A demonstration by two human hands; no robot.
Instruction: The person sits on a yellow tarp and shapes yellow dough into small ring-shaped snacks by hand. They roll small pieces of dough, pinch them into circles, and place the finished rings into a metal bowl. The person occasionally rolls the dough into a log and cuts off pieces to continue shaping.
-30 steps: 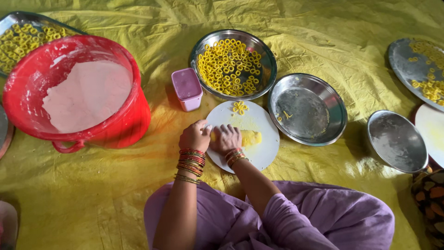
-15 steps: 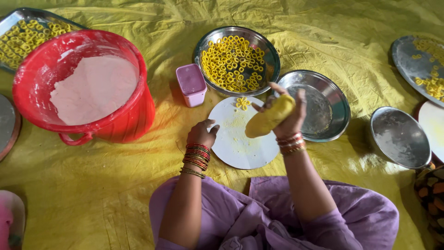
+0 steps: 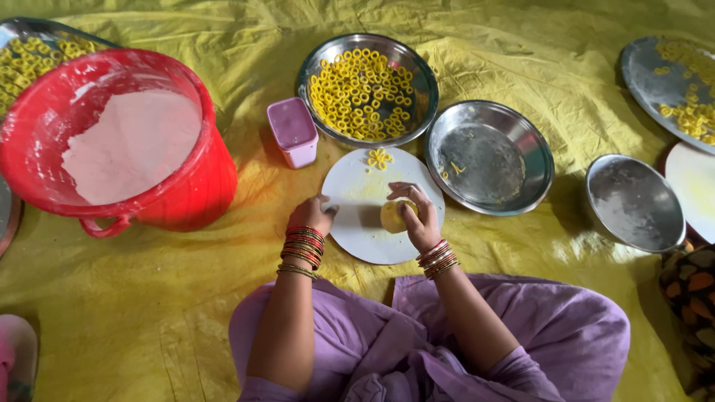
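Red tub [image 3: 112, 141] of pale flour at far left. Left hand [image 3: 313, 216], fingers curled loosely, rests on the white round board [image 3: 357, 231] rim. Right hand [image 3: 413, 216], fingers wrapped around a yellow dough lump [image 3: 392, 217] on the board. Empty steel bowl [image 3: 488, 156] just right.

A crumpled yellow sheet [image 3: 521, 67] covers the whole floor, creased into folds and ridges. Soft daylight falls from above, throwing gentle shadows toward the lower left of the vessels that stand on it and leaving a bright glare on the sheet near the bottom right. No wall, window or furniture shows. At the lower left edge a pinkish slipper [image 3: 16, 353] lies on the sheet; at the right edge, a patterned cloth [image 3: 689, 286].
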